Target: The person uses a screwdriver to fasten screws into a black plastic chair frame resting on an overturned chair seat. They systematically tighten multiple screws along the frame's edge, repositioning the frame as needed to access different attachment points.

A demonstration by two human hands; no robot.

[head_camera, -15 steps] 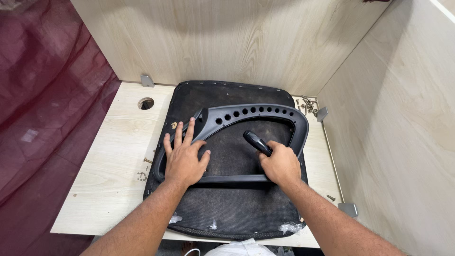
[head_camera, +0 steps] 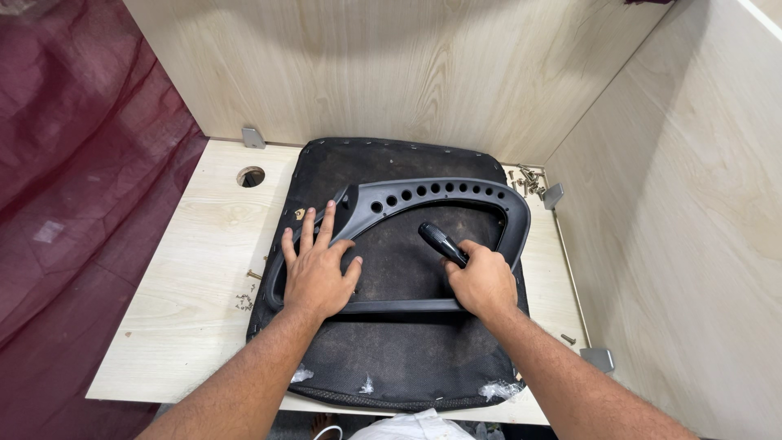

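- The black fabric-covered seat panel (head_camera: 391, 358) lies flat on the pale wooden desk (head_camera: 187, 277), its far edge close to the back wall.
- A black plastic frame (head_camera: 481, 195), curved and pierced with a row of round holes, rests on top of the seat panel.
- The left hand (head_camera: 316, 269) lies flat on the frame's left corner, fingers spread wide, its grip holding nothing.
- The right hand (head_camera: 485, 281) sits at the frame's lower right, its grip closed around a screwdriver with a black handle (head_camera: 442, 243); the tip is hidden under the hand.
- Loose screws (head_camera: 528, 179) are heaped just beyond the seat panel's far right corner, and a few more (head_camera: 244, 301) lie off its left edge.
- A round hole (head_camera: 251, 176) in the desk lies left of the seat panel's far end.
- A dark red cloth (head_camera: 73, 204) hangs well left of the seat panel.
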